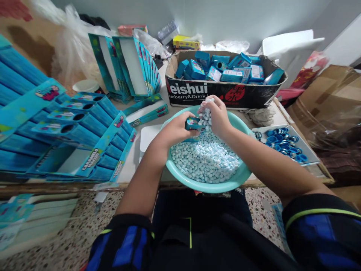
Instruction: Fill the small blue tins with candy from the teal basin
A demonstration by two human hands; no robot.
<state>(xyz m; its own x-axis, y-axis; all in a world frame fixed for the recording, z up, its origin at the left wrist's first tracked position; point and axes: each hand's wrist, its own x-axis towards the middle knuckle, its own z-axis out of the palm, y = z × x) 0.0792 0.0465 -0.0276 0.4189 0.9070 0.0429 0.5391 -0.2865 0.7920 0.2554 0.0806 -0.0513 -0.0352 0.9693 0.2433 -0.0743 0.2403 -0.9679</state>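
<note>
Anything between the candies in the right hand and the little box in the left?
Nothing visible: the right hand holds candies right at the box in the left hand, above the basin.

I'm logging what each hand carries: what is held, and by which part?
The left hand grips a small blue box around its sides. The right hand pinches a loose handful of pale candies in its fingers, right beside the box.

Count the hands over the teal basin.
2. The left hand holds a small blue box above the basin; the right hand, beside it, is closed on a bunch of pellets. None seem hidden.
</note>
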